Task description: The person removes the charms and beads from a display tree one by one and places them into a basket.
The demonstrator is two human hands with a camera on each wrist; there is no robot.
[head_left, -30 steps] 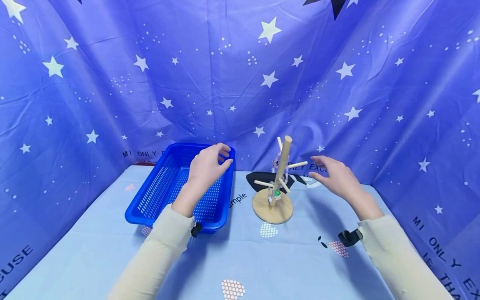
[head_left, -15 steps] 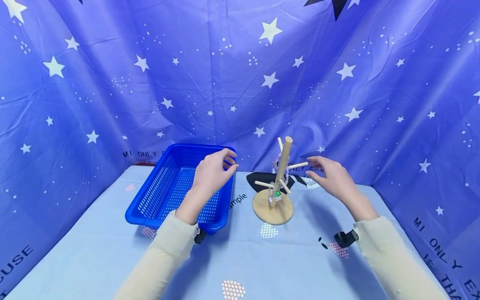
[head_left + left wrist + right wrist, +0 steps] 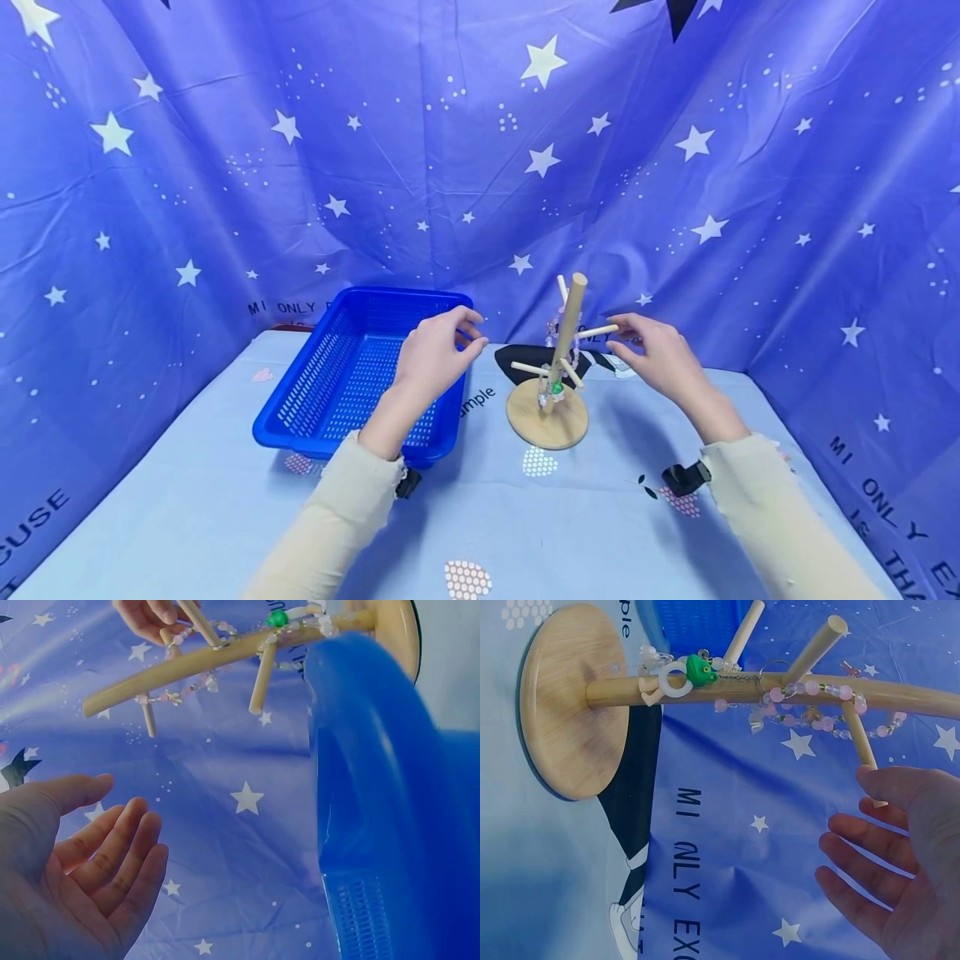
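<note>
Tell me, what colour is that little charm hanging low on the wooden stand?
Green charm, clearest in the right wrist view.

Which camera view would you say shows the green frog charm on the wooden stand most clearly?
The right wrist view: the green frog charm hangs large and sharp on the wooden stand. The left wrist view shows only a green bead-like spot, the head view a tiny speck.

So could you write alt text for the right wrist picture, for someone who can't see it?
An open right hand reaches toward a wooden peg stand hung with a pink bead string and a green frog charm, one fingertip at a peg's end. Star-printed blue cloth lies behind.
</note>
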